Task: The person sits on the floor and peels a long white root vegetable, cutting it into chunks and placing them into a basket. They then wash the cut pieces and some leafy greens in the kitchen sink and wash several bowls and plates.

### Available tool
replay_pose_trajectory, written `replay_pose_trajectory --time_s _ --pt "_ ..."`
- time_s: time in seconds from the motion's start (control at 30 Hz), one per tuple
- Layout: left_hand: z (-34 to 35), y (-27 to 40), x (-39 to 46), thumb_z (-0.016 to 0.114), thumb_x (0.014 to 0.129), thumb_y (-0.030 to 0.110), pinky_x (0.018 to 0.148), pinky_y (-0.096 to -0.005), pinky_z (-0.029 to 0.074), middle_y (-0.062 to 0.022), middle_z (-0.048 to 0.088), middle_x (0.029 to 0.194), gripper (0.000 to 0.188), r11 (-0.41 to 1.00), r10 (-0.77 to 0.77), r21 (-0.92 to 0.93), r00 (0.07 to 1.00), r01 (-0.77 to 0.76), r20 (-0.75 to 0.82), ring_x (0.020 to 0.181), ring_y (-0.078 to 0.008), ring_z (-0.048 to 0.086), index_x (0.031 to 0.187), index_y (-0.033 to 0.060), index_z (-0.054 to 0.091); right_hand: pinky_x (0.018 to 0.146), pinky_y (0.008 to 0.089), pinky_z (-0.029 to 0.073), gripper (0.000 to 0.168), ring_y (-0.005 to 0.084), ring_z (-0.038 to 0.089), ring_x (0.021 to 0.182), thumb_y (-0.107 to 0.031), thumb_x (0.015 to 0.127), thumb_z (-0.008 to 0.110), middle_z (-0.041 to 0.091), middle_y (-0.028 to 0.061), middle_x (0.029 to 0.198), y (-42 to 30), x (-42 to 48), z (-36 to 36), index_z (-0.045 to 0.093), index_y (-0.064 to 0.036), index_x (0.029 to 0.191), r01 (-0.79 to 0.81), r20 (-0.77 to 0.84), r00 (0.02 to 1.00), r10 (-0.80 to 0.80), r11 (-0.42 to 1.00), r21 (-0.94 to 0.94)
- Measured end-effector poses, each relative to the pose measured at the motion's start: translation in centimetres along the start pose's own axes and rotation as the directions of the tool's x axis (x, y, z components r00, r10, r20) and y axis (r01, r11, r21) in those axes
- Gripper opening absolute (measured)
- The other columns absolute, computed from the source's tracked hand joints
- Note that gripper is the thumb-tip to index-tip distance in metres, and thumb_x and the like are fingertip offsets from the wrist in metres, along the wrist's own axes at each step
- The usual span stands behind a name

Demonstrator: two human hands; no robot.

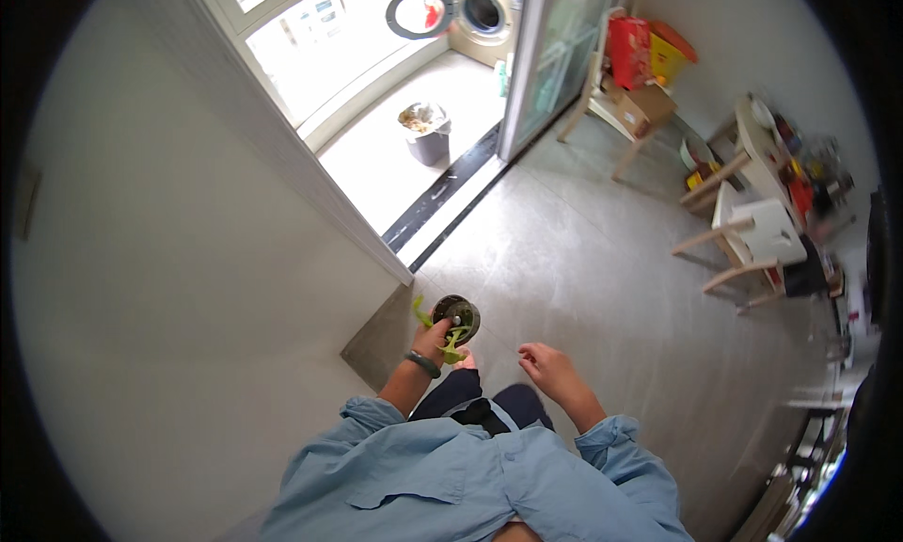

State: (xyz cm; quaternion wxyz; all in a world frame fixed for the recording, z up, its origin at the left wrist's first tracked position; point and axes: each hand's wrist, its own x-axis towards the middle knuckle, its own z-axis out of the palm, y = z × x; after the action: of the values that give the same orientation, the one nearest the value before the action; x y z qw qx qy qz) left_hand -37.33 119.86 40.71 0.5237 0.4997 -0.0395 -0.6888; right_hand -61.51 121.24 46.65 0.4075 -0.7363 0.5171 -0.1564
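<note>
My left hand [427, 340] holds a dark round basket with a metal knob at its centre, which looks like a sink strainer [465, 312]. Pale green leafy vegetable scraps [453, 351] hang over its near rim, and another leaf [420, 312] sticks out on the left. A dark bangle circles my left wrist. To the right, apart from the basket, my right hand [550, 368] hangs with nothing in it, its fingers loosely curled. Both hands are in front of my body, above the floor.
Ahead, past a dark door threshold [451, 185], stands a lined grey trash bin [429, 148] with waste inside. Behind it, a washing machine [487, 20] has its round door open. A glass sliding door [557, 62], chairs [765, 224] and a cluttered table [758, 150] are on the right; a wall [211, 281] on the left.
</note>
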Motion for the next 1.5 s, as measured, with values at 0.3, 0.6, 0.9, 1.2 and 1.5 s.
replay_pose_trajectory --time_s 0.3,0.6,0.9,1.2,1.5 --pt "3.9 10.9 15.5 0.047 0.076 -0.002 0.059 -0.0344 0.052 -0.0109 0.056 0.089 0.031 0.988 0.095 -0.099 0.971 -0.119 -0.219 0.076 -0.0223 0.058 0.106 0.0033 0.048 0.067 0.0357 0.045 0.02 0.0269 0.057 0.078 -0.022 0.076 0.055 0.059 0.0098 0.085 5.4 25.0 -9.5 0.056 -0.009 0.092 -0.064 0.262 0.96 0.103 0.986 -0.152" --pt "8.9 18.0 24.8 0.049 0.077 0.001 0.061 -0.0365 0.052 -0.0091 0.056 0.091 0.03 0.899 0.144 -0.284 0.836 -0.335 -0.529 0.076 -0.0223 0.058 0.107 0.0055 0.049 0.071 0.0383 0.045 0.025 0.0286 0.055 0.085 -0.025 0.075 0.056 0.057 0.0114 0.09 8.2 55.0 -10.3 0.055 -0.009 0.095 0.363 0.538 0.827 -0.163 0.886 -0.29" --pt "10.9 21.9 35.7 0.047 0.078 0.002 0.072 -0.0261 0.044 -0.0074 0.054 0.095 0.029 0.887 0.217 -0.194 0.748 -0.42 -0.628 0.084 -0.0153 0.053 0.107 0.002 0.048 0.076 0.0415 0.044 0.028 0.0305 0.052 0.09 -0.022 0.07 0.059 0.056 0.0132 0.096 15.0 79.1 -2.6 0.057 -0.01 0.095 0.375 0.585 0.811 0.023 0.748 -0.548" --pt "8.0 19.9 52.1 0.044 0.082 0.003 0.077 -0.0256 0.041 -0.0091 0.051 0.099 0.031 0.915 0.03 -0.214 0.587 -0.341 -0.809 0.088 -0.0147 0.05 0.113 0.0016 0.042 0.067 0.0392 0.045 0.024 0.0299 0.057 0.076 -0.029 0.068 0.057 0.06 0.0133 0.077 33.8 95.4 16.4 0.059 -0.008 0.077 -0.004 0.506 0.817 0.277 0.88 -0.475" --pt "3.1 12.5 68.6 0.047 0.079 0.003 0.071 -0.0337 0.048 -0.017 0.049 0.102 0.037 0.799 -0.157 -0.368 0.426 -0.475 -0.891 0.08 -0.0264 0.057 0.114 0.0102 0.037 0.067 0.037 0.046 0.027 0.0282 0.055 0.08 -0.021 0.068 0.063 0.053 0.0108 0.082 47.7 101.3 34.1 0.051 -0.005 0.087 0.333 0.508 0.861 0.028 0.724 -0.604"
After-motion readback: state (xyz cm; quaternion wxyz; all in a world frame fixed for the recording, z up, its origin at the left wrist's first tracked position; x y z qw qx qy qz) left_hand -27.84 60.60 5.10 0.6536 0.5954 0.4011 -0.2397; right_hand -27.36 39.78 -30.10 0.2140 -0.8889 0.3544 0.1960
